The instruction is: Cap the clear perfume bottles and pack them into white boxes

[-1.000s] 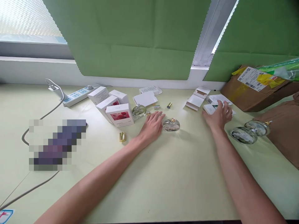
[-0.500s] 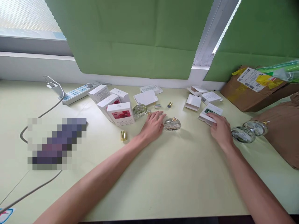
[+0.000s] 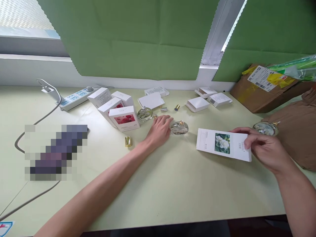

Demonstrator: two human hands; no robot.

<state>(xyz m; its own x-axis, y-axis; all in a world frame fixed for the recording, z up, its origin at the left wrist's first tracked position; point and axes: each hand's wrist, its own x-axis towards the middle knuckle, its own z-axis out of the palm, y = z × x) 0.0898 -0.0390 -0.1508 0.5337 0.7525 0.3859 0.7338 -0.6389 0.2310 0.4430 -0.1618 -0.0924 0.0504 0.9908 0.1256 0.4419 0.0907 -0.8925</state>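
Note:
My right hand [image 3: 265,149] grips the right end of a flattened white carton [image 3: 223,144] printed with a white flower, holding it level just above the pale green table [image 3: 172,191]. My left hand [image 3: 160,129] rests on the table with fingers loosely extended, its fingertips touching a round clear glass bottle [image 3: 179,127] with a gold neck. Another round glass bottle [image 3: 145,113] stands just behind that hand, next to white boxes with red flower prints [image 3: 123,118].
A gold cap [image 3: 127,141] lies left of my left wrist; small caps [image 3: 177,107] lie farther back. Open white cartons [image 3: 197,104] sit near the wall. A glass bottle [image 3: 266,128], a brown parcel [image 3: 266,89] and a power strip [image 3: 74,97] with cable are also here.
My right hand has lifted the flower-print carton from the back right pile and brought it toward me. My left hand has stayed by the bottle.

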